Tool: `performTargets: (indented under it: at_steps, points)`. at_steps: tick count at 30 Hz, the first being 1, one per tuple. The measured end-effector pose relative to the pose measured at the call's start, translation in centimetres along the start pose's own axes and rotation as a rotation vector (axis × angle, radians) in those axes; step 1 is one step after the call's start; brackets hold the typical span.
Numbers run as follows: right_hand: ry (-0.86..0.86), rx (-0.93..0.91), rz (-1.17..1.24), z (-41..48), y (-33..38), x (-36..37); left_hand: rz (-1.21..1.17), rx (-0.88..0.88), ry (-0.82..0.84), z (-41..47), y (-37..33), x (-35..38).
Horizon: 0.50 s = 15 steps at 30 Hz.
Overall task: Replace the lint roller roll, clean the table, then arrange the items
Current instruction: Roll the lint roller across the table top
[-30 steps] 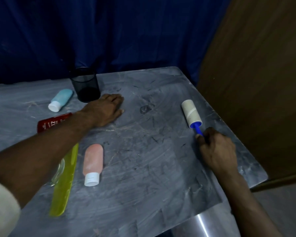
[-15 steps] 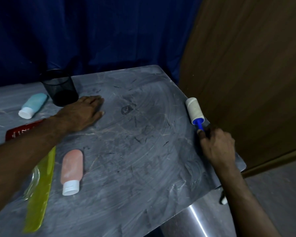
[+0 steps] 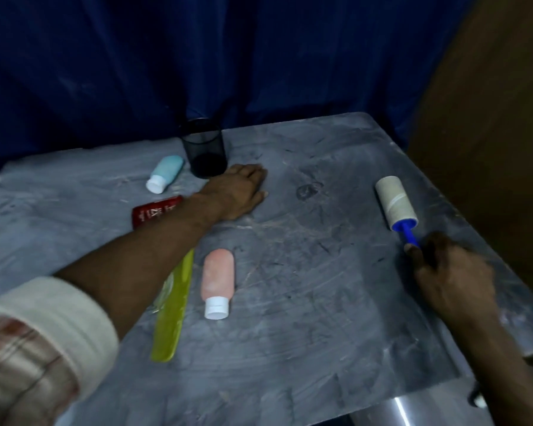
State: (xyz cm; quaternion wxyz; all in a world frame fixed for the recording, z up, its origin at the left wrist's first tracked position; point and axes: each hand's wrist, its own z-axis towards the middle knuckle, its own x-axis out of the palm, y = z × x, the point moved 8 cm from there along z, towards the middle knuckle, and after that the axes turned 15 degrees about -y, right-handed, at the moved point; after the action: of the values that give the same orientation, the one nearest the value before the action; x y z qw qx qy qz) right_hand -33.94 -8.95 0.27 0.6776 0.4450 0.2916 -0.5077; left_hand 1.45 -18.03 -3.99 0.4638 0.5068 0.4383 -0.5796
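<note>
left hand (image 3: 234, 195): flat, palm down, fingers straight and together, mid-scene | left arm (image 3: 148, 259): stretched out from near left, sleeve (image 3: 43, 333) rolled back | right hand (image 3: 453, 272): right side, fingers curled round roller (image 3: 397, 204) handle | right forearm (image 3: 505, 364): runs to near-right corner

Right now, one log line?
phase: table cleaning | right hand: grips lint roller handle | left hand: flat on table
</note>
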Motion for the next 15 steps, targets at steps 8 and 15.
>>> performTargets:
  at_steps: [8,15]
  points:
    - [0.079,-0.136,0.048,-2.3,7.2,1.6,-0.028,-0.010,0.028,0.3,0.2,0.6]
    - [0.132,-0.250,0.123,-4.6,11.5,2.6,-0.031,-0.009,-0.004,0.4,0.4,0.8]
